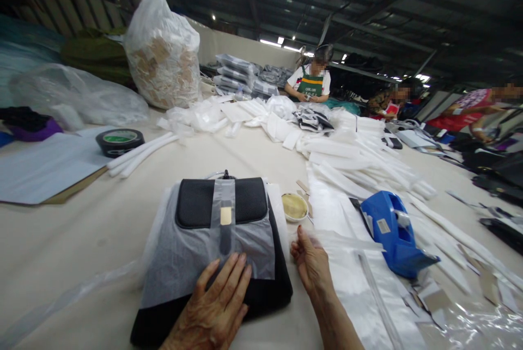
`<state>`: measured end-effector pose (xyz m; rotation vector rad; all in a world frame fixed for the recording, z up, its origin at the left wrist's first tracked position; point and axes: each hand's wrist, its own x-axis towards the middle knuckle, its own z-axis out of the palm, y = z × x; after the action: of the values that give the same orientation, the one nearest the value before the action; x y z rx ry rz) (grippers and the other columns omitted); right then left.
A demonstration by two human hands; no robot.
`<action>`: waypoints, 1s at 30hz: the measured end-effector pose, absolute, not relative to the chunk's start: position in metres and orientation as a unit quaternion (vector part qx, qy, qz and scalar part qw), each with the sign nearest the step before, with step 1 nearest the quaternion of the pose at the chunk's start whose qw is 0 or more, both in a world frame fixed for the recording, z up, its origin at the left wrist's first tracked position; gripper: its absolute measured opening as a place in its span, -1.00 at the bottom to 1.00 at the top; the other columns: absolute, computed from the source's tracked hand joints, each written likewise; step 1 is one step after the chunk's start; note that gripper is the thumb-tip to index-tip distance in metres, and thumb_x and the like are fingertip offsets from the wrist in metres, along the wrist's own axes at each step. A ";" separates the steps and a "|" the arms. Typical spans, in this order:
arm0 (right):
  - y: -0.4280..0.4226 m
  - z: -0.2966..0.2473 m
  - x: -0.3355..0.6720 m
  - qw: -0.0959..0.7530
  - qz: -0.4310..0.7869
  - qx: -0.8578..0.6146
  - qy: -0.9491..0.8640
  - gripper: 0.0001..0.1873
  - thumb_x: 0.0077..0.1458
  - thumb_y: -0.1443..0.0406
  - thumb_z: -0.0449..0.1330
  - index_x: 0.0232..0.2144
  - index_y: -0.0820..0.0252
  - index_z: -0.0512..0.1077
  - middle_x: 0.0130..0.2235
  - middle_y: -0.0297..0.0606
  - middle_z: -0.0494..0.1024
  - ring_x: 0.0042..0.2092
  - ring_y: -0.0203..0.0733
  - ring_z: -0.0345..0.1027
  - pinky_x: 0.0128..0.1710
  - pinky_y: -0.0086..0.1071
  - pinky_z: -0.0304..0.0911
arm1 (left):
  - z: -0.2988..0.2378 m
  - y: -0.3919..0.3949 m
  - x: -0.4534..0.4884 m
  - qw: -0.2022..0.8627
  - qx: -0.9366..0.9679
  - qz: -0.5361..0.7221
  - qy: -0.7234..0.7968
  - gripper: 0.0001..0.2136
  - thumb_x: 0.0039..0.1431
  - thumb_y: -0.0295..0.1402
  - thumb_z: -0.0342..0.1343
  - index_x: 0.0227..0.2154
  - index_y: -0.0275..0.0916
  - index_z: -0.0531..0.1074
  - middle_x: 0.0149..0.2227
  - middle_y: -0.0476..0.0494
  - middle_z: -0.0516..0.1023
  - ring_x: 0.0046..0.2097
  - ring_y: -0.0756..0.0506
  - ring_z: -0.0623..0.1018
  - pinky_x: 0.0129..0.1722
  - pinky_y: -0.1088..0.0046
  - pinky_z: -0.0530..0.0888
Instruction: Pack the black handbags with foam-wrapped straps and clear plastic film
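Note:
A black handbag (pixel 265 295) lies on the table in front of me, with white tissue paper (pixel 175 263) over its front. Its flap (pixel 196 203) shows above the paper, and a translucent strip (pixel 224 189) runs down over the flap and clasp. My left hand (pixel 216 304) rests flat on the lower front of the bag, fingers stretched out. To the right of the bag, my right hand (pixel 310 260) has its thumb and fingers pinched at the corner of a clear plastic bag (pixel 347 274). Its fingertips are partly hidden.
A blue tape dispenser (pixel 388 230) stands on the plastic at right, near a small round dish (pixel 295 207). White foam strips (pixel 347 159) pile up behind. Black tape (pixel 120 142) and white tubes (pixel 143 154) lie at left. Across the table a person (pixel 312 80) works.

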<state>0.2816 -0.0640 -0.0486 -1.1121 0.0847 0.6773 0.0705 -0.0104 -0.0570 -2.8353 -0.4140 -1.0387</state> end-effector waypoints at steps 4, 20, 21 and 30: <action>-0.065 -0.048 0.282 0.794 0.329 -0.511 0.028 -0.57 -0.49 0.19 0.48 -0.60 0.24 0.36 -0.64 -0.53 0.37 -0.62 -0.48 0.24 -0.65 -0.63 0.21 | -0.056 -0.009 0.072 0.051 -0.929 -0.342 -0.132 -0.67 0.23 -0.29 -0.03 0.00 -0.32 0.36 0.07 -0.24 0.38 0.17 -0.15 0.26 0.24 0.22 -0.07; -0.064 -0.050 0.280 0.792 0.339 -0.508 -0.023 -0.69 -0.46 0.27 0.48 -0.63 0.28 0.46 -0.67 -0.49 0.30 -0.61 -0.50 0.10 -0.66 -0.62 0.05 | -0.057 -0.009 0.071 0.053 -0.927 -0.349 -0.125 -0.66 0.23 -0.29 -0.04 0.00 -0.33 0.35 0.07 -0.24 0.38 0.17 -0.15 0.26 0.24 0.21 -0.08; -0.063 -0.050 0.281 0.794 0.335 -0.507 -0.017 -0.69 -0.47 0.26 0.48 -0.63 0.27 0.45 -0.67 -0.49 0.30 -0.61 -0.51 0.10 -0.66 -0.62 0.04 | -0.057 -0.009 0.071 0.051 -0.928 -0.347 -0.128 -0.67 0.23 -0.29 -0.03 0.00 -0.32 0.36 0.07 -0.24 0.38 0.17 -0.15 0.26 0.24 0.21 -0.08; -0.074 -0.041 0.289 0.772 0.402 -0.492 -0.035 -0.68 -0.52 0.39 0.43 -0.54 0.30 0.51 -0.63 -0.42 0.37 -0.57 -0.44 0.17 -0.60 -0.55 0.14 | -0.056 -0.008 0.072 0.054 -0.928 -0.344 -0.129 -0.67 0.23 -0.29 -0.04 -0.01 -0.33 0.36 0.06 -0.23 0.39 0.16 -0.14 0.27 0.24 0.24 -0.07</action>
<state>0.2889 -0.0736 -0.0412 -1.0665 -0.0758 0.8711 0.0724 -0.0076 -0.0558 -2.8211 -0.3909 -1.0463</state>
